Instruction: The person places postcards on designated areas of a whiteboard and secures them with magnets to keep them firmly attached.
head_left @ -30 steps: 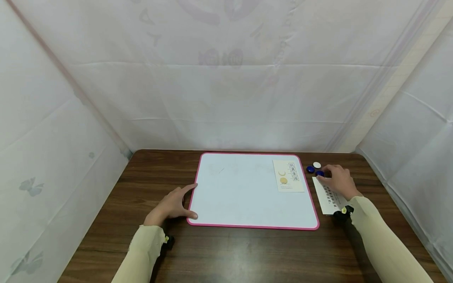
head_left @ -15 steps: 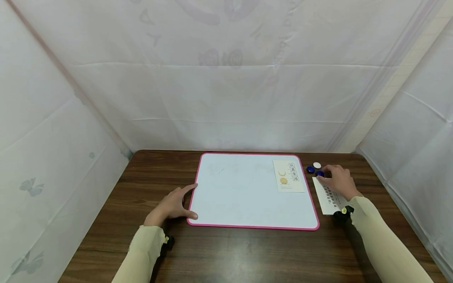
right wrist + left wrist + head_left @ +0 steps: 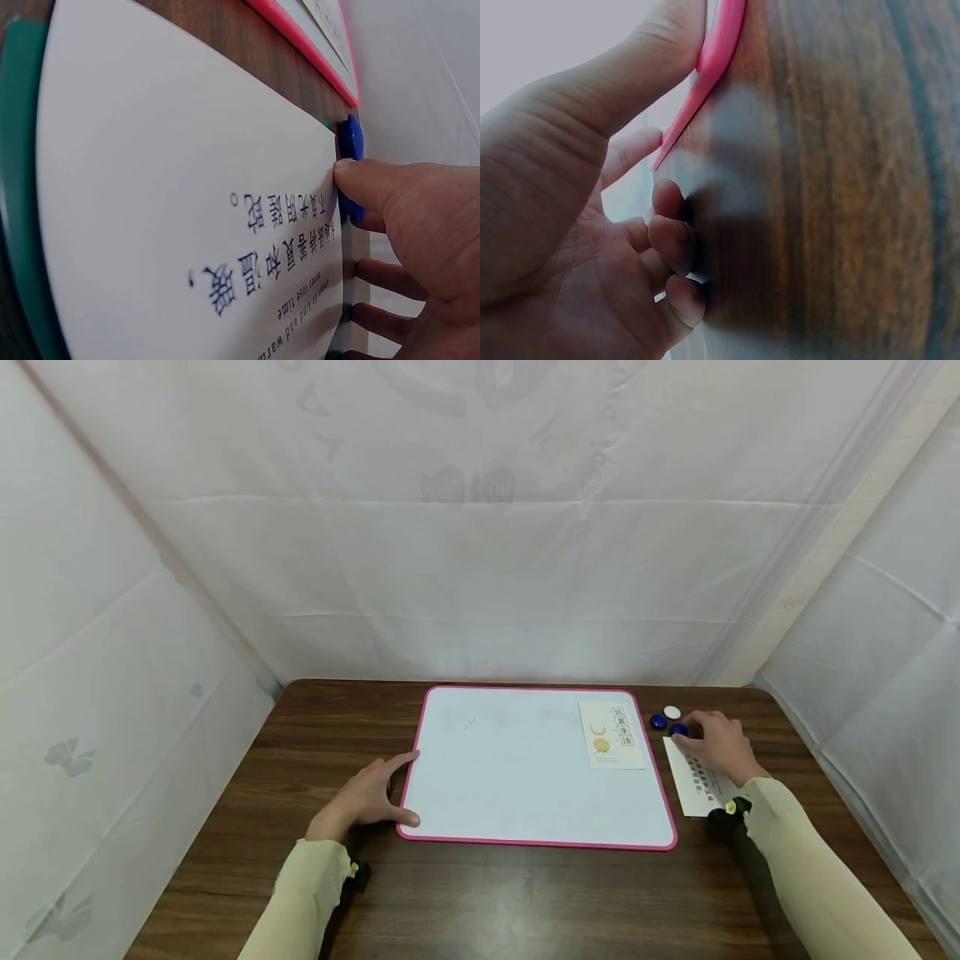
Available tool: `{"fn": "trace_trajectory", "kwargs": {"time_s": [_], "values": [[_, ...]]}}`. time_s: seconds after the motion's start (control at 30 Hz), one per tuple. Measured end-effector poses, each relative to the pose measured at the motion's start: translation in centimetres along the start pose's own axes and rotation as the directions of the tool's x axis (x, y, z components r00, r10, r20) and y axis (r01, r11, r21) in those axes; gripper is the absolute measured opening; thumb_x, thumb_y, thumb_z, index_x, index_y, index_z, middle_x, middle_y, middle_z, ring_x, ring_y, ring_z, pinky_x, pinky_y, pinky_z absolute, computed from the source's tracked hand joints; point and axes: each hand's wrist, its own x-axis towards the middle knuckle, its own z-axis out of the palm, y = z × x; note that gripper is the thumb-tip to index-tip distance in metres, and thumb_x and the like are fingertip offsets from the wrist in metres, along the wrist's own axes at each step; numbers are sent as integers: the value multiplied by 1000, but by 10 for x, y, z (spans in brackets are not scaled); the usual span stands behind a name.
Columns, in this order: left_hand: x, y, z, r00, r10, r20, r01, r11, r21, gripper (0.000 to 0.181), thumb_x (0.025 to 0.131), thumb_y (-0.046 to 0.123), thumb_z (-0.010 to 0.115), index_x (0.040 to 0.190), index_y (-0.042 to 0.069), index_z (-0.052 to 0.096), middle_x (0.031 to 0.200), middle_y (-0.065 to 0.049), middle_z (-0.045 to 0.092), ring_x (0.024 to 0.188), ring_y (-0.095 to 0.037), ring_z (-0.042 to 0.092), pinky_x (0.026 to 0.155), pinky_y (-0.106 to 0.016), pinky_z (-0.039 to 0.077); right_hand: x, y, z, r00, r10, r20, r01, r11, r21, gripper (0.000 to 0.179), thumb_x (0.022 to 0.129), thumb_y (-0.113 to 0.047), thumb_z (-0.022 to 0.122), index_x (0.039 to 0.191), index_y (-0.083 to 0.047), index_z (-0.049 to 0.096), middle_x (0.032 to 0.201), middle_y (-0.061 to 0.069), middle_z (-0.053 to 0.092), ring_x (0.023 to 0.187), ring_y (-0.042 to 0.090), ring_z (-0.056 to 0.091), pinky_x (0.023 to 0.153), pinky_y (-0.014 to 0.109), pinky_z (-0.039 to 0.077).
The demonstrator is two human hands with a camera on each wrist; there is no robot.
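My left hand (image 3: 363, 797) spreads thumb and index finger along the left side of a pink-framed whiteboard (image 3: 495, 768). In the left wrist view the thumb overlaps the pink rim (image 3: 721, 41), while the other fingertips (image 3: 676, 244) rest at the wood, bent. Off the board's right side, my right hand (image 3: 720, 747) pinches a round blue magnet (image 3: 678, 729) between thumb and index finger. A second blue magnet (image 3: 658, 722) and a white one (image 3: 672, 712) lie beside it. Partly under that hand is a white printed card (image 3: 150, 172).
A cream card (image 3: 611, 735) with a yellow moon drawing lies on the whiteboard's upper right. Something green (image 3: 21, 187) shows beneath the printed card. The brown wooden table (image 3: 465, 910) meets white curtains (image 3: 525, 568) at the back and sides.
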Motion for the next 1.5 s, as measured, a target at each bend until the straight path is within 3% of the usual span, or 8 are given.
{"fn": "trace_trajectory", "kwargs": {"time_s": [0.77,1.0,1.3,1.5], "values": [[-1,1,-1,1000,-1,-6,1,1000,-3,108,58,55,86,149,26,35,134,-21,50,118,-37,52,94,-60,43,0,-1,-4,1000,-18,13,18,1000,-7,50,92,-34,64,127,1,53,130,33,45,118,57,34,90,74,31],[-2,0,0,1000,-5,-10,5,1000,-1,109,57,56,86,149,26,36,132,-19,51,115,-35,53,93,-60,44,4,0,-7,998,-57,-11,56,998,-21,47,91,-31,64,124,2,55,125,32,51,108,50,48,86,68,39],[-1,0,1,1000,-1,-10,1,1000,8,109,57,57,86,149,26,36,129,-18,52,113,-33,54,92,-58,45,4,-5,-10,998,-58,-18,57,998,-25,48,91,-31,65,124,2,54,127,33,47,116,57,37,91,73,31],[-1,0,0,1000,-3,-8,3,1000,-1,108,58,56,86,149,26,35,136,-21,49,120,-39,51,94,-61,42,6,-11,-9,996,-68,-49,67,998,-21,48,91,-31,65,124,2,55,128,32,48,118,56,35,94,73,29]]}}
